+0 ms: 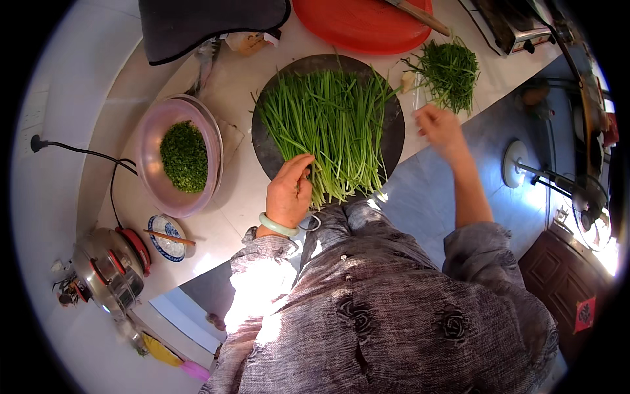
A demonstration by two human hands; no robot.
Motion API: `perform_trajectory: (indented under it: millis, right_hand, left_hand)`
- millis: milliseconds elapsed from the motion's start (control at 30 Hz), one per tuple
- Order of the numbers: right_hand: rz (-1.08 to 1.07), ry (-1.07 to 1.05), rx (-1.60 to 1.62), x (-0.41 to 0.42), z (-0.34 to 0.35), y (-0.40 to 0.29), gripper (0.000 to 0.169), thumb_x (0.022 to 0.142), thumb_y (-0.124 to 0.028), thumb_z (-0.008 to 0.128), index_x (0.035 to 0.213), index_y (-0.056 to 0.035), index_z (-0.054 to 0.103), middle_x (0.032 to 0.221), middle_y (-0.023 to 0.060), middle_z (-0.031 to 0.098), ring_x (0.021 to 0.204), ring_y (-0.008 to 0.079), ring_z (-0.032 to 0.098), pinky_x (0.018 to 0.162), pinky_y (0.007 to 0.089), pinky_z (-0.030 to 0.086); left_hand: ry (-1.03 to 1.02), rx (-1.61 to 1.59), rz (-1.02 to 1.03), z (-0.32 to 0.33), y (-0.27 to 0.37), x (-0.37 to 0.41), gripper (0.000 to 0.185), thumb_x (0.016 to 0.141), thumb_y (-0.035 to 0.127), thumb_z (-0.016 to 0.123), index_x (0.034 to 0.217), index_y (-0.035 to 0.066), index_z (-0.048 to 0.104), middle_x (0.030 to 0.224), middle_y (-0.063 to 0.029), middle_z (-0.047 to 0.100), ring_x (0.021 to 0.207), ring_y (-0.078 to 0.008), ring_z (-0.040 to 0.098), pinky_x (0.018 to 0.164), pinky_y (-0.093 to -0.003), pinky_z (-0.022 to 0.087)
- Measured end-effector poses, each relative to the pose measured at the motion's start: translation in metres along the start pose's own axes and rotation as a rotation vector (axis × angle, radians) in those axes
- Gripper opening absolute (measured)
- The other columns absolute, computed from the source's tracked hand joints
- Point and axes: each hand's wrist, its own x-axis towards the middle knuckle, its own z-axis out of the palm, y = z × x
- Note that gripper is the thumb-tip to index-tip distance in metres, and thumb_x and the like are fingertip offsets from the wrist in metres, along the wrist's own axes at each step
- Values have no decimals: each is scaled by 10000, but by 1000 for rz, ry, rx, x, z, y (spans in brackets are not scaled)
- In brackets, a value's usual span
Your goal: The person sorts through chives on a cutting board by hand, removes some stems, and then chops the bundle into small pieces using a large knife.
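Note:
Long green garlic chives (pixel 330 128) lie in a wide bundle across a dark round cutting board (pixel 395 135), their pale cut ends towards me. My left hand (pixel 291 189), with a pale green bangle on the wrist, rests with bent fingers against the stems at the near left. Whether it grips any of them is hard to tell. To the right of the board, over the counter's front edge, my right hand (pixel 438 129) is curled and slightly blurred. Just beyond it sits a loose heap of trimmed greens (pixel 452 74), with a small pale piece (pixel 407 82) beside it.
A pink bowl (pixel 150 167) of chopped greens stands left, near a blue-and-white dish (pixel 170 251) with a wooden stick across it. An electric pot (pixel 106 268) is behind. A knife (pixel 418 16) lies over a red basin (pixel 339 29). At right is a gas stove (pixel 529 37).

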Motion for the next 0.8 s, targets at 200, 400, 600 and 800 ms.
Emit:
perform_trajectory:
  millis: [200,400,600,800]
  right_hand:
    - [-273,-55,144,-29,78,-51,241,909,-193,612,1062,-10,644,963,180,658,811,315,655,727,378,520]
    - [-491,25,-257,-25,120,-73,424,846,-162,657,1247,-60,562,1012,142,564,920,330,604,749,412,520]
    - [-364,100,-287,-20,128,-63,552,790,-163,681,1305,-76,501,1110,138,505,1000,327,575,808,423,520]
    - [-205,48,-66,-13,120,-52,524,785,-48,624,1296,-78,513,1074,141,518,876,266,595,758,382,518]
  left_hand:
    - [180,205,132,12,6,16,263,804,63,639,1063,43,685,1059,-141,612,889,-298,596,789,-375,492]
    - [85,496,209,31,-4,44,289,782,150,681,1053,49,690,1194,-179,543,1111,-379,491,941,-493,385]
    - [177,335,73,30,-33,31,351,787,96,676,1133,47,649,1207,-190,526,1118,-384,489,948,-449,415]
    - [233,111,-24,28,-43,27,444,783,59,664,1223,55,602,1252,-188,526,1160,-367,510,1000,-410,417]
